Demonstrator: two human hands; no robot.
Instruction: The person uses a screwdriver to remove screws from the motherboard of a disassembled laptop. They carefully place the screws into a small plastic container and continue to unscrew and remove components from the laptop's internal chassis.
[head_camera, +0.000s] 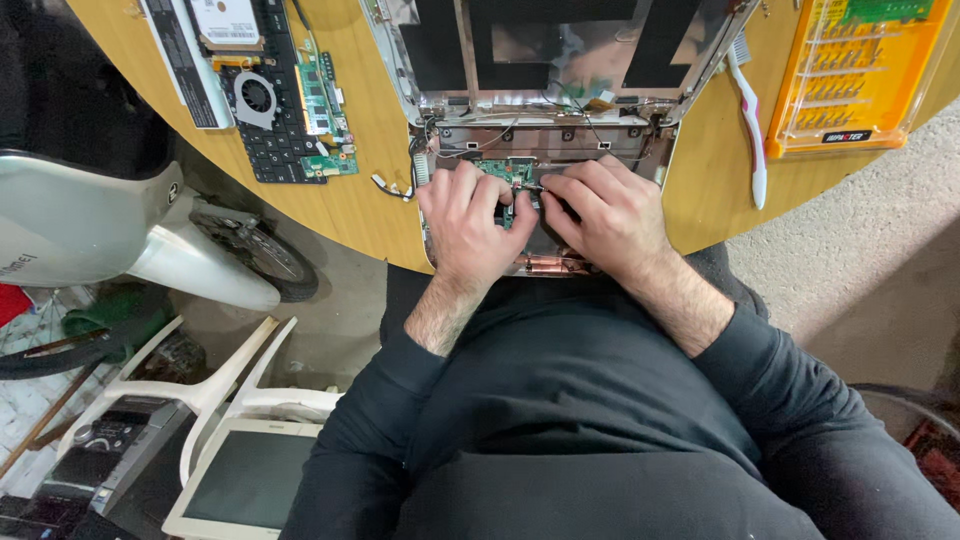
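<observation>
Here, a small green circuit board (519, 172) sits inside the opened silver laptop shell (545, 140) at the round wooden table's (370, 195) near edge, the left hand (468, 225) and right hand (608, 215) pressing curled fingers on it, an orange screwdriver-bit case (858, 75) lying far right.

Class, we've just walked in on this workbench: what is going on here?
A person in dark sleeves sits at a round wooden table with an opened laptop chassis in front of them. Both hands rest inside it on a small green circuit board: the left hand presses beside the board, the right hand works at its edge. Whether the fingers pinch a tool or part is unclear. A second dismantled board with a fan lies to the left, an orange screwdriver-bit case and a white toothbrush to the right.
</observation>
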